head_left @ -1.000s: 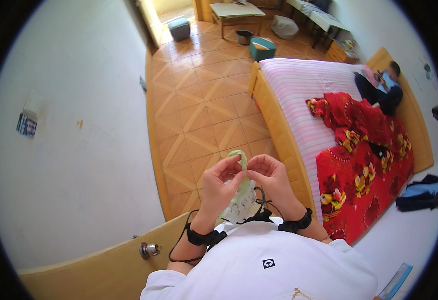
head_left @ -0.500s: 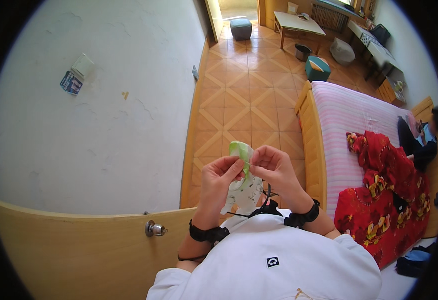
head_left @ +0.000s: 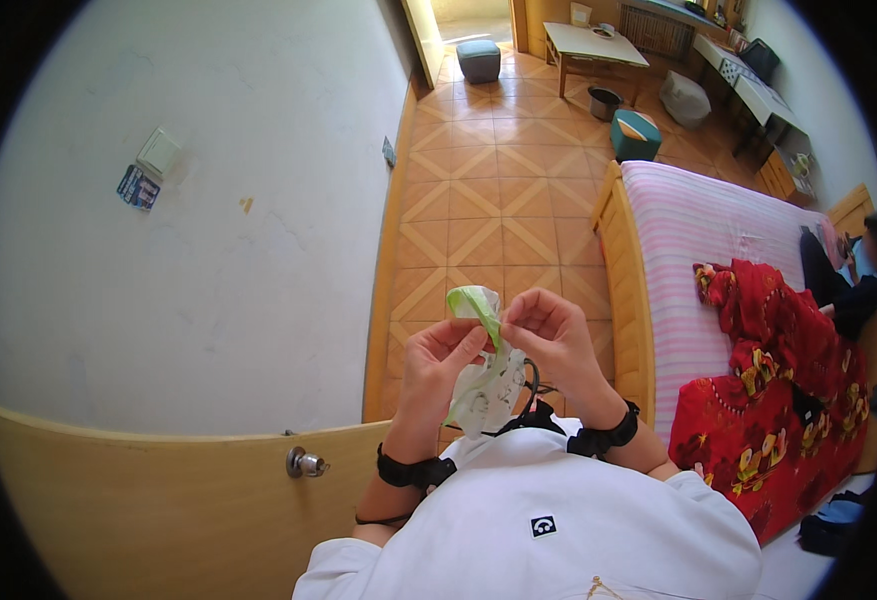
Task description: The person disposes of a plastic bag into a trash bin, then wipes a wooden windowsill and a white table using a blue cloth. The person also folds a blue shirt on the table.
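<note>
Both hands, left and right, pinched the bag at its green top edge, fingertips clamped, apparently to work it apart.

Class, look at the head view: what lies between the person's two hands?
In the head view, a crumpled green-and-white plastic bag sits between the left hand and right hand, pinched by both.
</note>
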The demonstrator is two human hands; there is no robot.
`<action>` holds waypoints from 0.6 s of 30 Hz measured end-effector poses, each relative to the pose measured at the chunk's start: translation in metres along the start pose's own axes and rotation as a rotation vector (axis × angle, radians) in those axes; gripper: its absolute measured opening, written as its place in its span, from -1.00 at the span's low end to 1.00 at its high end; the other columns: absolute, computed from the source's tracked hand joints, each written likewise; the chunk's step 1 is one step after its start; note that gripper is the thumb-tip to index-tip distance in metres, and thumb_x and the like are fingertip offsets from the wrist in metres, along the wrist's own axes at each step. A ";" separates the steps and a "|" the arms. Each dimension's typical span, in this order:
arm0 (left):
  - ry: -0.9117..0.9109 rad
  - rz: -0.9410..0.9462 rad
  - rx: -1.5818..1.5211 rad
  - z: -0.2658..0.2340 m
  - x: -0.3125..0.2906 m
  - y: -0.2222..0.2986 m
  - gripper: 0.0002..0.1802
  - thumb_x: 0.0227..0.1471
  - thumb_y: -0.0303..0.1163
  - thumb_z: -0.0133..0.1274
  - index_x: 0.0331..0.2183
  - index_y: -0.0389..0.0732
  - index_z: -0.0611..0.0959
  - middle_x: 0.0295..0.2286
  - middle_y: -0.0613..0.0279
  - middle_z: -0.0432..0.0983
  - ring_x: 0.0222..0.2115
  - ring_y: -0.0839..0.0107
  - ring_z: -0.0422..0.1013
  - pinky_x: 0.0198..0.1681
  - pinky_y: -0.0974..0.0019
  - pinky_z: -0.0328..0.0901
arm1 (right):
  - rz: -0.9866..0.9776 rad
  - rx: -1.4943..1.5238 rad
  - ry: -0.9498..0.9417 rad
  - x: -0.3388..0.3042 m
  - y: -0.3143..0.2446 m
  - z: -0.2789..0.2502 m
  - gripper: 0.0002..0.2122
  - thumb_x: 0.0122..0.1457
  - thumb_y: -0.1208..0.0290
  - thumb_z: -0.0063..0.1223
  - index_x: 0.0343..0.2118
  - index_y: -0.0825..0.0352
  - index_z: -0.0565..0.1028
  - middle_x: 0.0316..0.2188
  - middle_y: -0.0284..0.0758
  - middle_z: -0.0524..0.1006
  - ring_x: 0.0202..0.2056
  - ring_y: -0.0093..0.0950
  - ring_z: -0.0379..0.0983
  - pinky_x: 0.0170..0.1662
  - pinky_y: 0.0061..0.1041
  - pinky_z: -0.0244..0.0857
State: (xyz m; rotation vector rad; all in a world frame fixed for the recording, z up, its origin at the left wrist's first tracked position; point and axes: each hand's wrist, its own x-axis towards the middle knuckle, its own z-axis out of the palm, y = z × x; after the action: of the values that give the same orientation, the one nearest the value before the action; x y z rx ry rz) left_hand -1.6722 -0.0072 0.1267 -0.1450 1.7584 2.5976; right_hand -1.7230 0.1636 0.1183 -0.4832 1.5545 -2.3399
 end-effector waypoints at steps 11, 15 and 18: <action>-0.080 0.053 0.114 0.027 -0.002 -0.003 -0.82 0.05 -0.58 0.23 -0.24 -0.41 0.67 -0.36 0.15 0.65 -0.34 0.52 0.56 -0.20 0.47 0.44 | -0.091 -0.078 0.077 -0.014 -0.008 -0.019 -0.89 0.16 0.67 0.15 -0.29 0.40 0.46 -0.34 -0.40 0.54 -0.27 -0.69 0.47 -0.16 -0.68 0.39; -0.087 0.064 0.152 0.030 -0.002 -0.003 -0.84 0.06 -0.57 0.22 -0.26 -0.41 0.67 -0.36 0.18 0.64 -0.34 0.54 0.55 -0.21 0.48 0.44 | -0.156 -0.242 0.103 -0.018 -0.011 -0.019 -0.90 0.14 0.68 0.17 -0.28 0.44 0.53 -0.33 -0.37 0.56 -0.25 -0.65 0.51 -0.13 -0.66 0.40; -0.063 0.063 0.166 0.031 -0.001 -0.004 -0.85 0.06 -0.57 0.22 -0.26 -0.41 0.67 -0.37 0.19 0.64 -0.34 0.54 0.55 -0.22 0.49 0.44 | -0.198 -0.414 0.130 -0.022 -0.015 -0.018 -0.89 0.11 0.68 0.18 -0.29 0.44 0.58 -0.34 -0.33 0.60 -0.27 -0.60 0.56 -0.15 -0.63 0.44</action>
State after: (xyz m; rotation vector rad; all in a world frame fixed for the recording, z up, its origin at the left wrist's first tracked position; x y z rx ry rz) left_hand -1.6735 0.0235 0.1343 -0.0075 1.9761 2.4516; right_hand -1.7120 0.1931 0.1233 -0.6101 2.1584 -2.2212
